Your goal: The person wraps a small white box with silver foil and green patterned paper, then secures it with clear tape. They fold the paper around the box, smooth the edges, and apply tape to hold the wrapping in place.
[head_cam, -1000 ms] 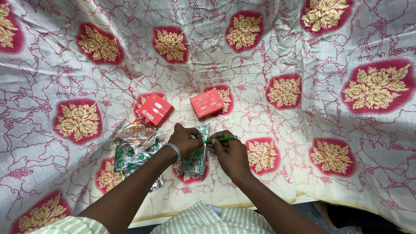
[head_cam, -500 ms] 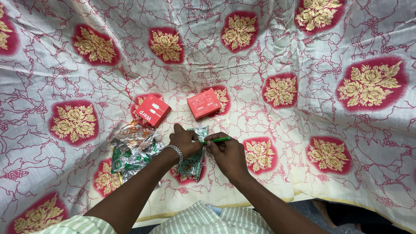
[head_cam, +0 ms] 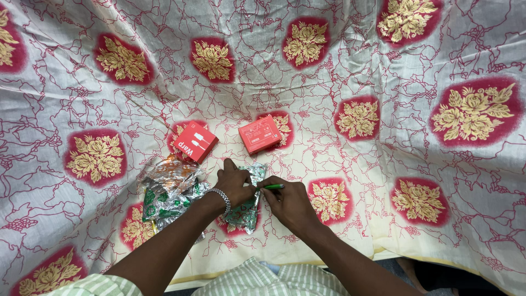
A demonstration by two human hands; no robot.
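Note:
My left hand [head_cam: 234,183], with a metal bracelet at the wrist, presses down on a shiny green foil wrapper [head_cam: 245,211] lying flat on the patterned cloth. My right hand [head_cam: 287,201] grips a thin green pen [head_cam: 272,187] whose tip points left at the wrapper's upper part, close to my left fingers. Both hands meet over the wrapper, hiding its middle.
Two small red boxes [head_cam: 196,142] [head_cam: 259,134] lie just beyond my hands. A heap of crumpled silver, green and orange foil wrappers [head_cam: 167,189] sits to the left. A cream cloth [head_cam: 427,142] with red and gold flowers covers everything and rises behind.
The pen has slid left into my right hand, so less of it shows. Both hands stay on the wrapper with only a slight shift.

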